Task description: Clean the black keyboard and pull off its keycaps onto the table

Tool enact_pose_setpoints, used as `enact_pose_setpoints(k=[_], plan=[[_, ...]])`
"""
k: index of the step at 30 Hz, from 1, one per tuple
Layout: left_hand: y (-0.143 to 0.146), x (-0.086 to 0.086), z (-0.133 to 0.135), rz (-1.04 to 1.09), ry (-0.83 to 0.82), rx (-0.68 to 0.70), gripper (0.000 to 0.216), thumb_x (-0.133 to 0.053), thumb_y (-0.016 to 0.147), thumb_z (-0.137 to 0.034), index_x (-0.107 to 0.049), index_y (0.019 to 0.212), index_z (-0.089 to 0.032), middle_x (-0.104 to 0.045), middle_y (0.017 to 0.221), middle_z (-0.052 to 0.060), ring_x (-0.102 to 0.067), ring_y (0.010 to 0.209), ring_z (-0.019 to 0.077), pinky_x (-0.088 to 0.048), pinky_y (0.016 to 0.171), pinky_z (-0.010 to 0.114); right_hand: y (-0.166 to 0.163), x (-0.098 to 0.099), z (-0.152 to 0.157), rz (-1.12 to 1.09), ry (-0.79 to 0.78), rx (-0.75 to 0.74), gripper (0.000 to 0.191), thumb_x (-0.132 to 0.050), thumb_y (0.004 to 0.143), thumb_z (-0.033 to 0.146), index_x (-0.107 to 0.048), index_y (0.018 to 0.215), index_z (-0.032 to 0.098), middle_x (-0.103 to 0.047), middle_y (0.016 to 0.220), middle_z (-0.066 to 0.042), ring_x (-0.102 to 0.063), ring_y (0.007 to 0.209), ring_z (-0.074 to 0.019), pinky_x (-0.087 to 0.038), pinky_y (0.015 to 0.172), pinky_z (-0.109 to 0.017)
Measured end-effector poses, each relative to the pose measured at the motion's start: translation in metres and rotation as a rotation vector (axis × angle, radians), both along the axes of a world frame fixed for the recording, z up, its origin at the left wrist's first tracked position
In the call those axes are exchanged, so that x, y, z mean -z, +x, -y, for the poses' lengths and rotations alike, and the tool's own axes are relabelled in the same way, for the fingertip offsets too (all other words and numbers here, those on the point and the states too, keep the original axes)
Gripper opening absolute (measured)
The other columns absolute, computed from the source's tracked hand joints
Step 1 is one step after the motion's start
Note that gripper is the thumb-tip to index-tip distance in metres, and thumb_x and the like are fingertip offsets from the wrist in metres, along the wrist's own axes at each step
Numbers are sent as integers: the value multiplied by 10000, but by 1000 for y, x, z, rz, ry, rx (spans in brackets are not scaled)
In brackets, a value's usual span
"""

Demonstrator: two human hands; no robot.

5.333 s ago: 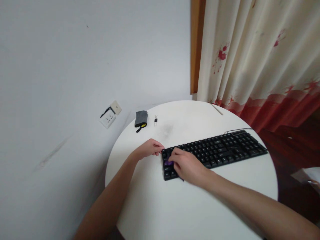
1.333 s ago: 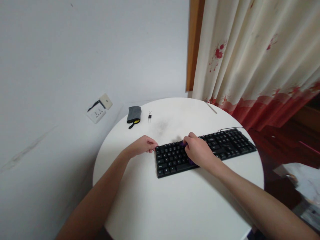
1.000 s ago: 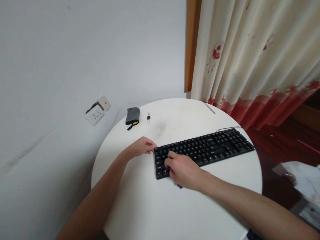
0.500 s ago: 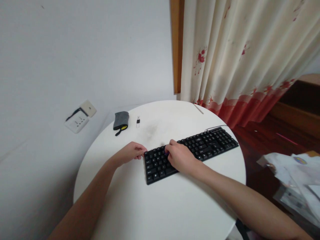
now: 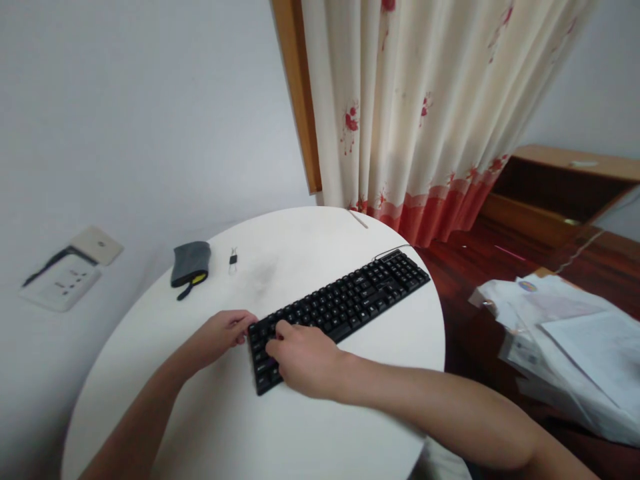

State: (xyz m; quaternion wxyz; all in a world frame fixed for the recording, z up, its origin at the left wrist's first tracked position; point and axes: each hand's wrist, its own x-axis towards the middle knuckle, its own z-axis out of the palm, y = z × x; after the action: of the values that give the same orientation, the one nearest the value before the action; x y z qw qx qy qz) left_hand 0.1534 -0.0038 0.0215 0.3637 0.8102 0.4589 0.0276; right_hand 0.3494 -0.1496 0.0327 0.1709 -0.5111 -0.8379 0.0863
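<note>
A black keyboard lies slanted across the round white table, its left end nearer to me. My left hand is closed at the keyboard's upper left corner, thumb and fingers pinching its edge. Over the left keys is my right hand, its fingers curled down against them. A hint of purple shows under those fingers, but what they hold is hidden. Beyond the left hand sit a grey pouch with a yellow bit at its opening and a black binder clip.
A thin stick-like piece lies by the table's far edge. Wall sockets are at the left. Behind the table hangs a flowered curtain. Papers and plastic bags lie at the right, with an open wooden cabinet farther back.
The view has turned right, so everything sits farther left. My right hand has moved left along the keyboard and nearer to me. The left hand stays at the keyboard's corner.
</note>
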Motion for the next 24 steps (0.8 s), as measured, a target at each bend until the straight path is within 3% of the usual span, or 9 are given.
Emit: enact_pose_setpoints(k=[4, 9, 24], plan=[[-1, 3, -1, -15, 8, 9, 368, -464, 793, -506, -610, 659, -197, -563, 592, -13, -525, 588, 161, -413, 558, 239, 5, 1, -3, -14, -22, 17, 166, -534, 843, 180, -624, 982, 166, -572, 1026, -87, -635, 811, -209, -536, 644, -318], [2, -3, 7, -65, 131, 10, 434, -423, 821, -552, -593, 636, -197, -584, 607, 2, -547, 630, 185, -404, 581, 250, 8, 3, -7, 10, -22, 84, 174, -545, 827, 168, -623, 982, 159, -568, 1030, -88, -626, 812, -206, -539, 660, -316], [2, 2, 6, -46, 220, -3, 395, -465, 850, -511, -694, 819, -191, -721, 837, 41, -625, 779, 222, -453, 670, 268, 3, 8, -4, 31, -7, 82, 165, -515, 867, 118, -615, 993, 153, -554, 1043, -95, -588, 890, -208, -532, 735, -325]])
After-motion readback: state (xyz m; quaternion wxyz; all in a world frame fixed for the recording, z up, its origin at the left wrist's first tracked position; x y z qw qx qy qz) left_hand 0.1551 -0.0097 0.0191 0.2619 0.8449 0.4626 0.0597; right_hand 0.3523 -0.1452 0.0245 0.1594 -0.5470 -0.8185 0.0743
